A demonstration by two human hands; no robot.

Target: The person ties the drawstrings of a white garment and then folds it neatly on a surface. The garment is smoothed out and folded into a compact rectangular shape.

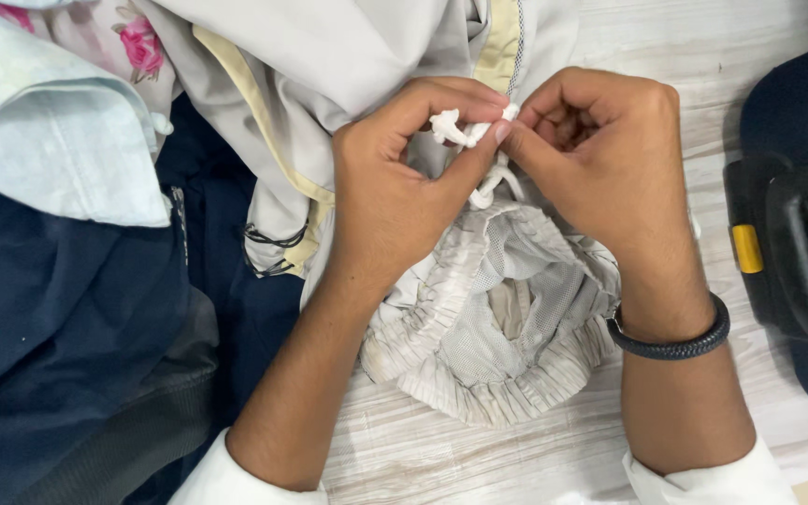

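Observation:
A pair of light grey shorts (pixel 507 365) with an elastic waistband and mesh lining lies on a pale wood-grain surface (pixel 423 458). Its white drawstring (pixel 465 131) rises from the waistband. My left hand (pixel 395 196) pinches one part of the drawstring between thumb and forefinger. My right hand (pixel 600 159) pinches the other part, fingertips touching the left hand's. A dark braided band (pixel 675 341) circles my right wrist.
Dark navy clothing (pixel 67 346) is piled at the left, with a pale blue garment (pixel 49 140), a floral fabric (pixel 133 42) and a grey garment with cream trim (pixel 310 65) above. A dark bag with a yellow tab (pixel 778 252) sits at the right edge.

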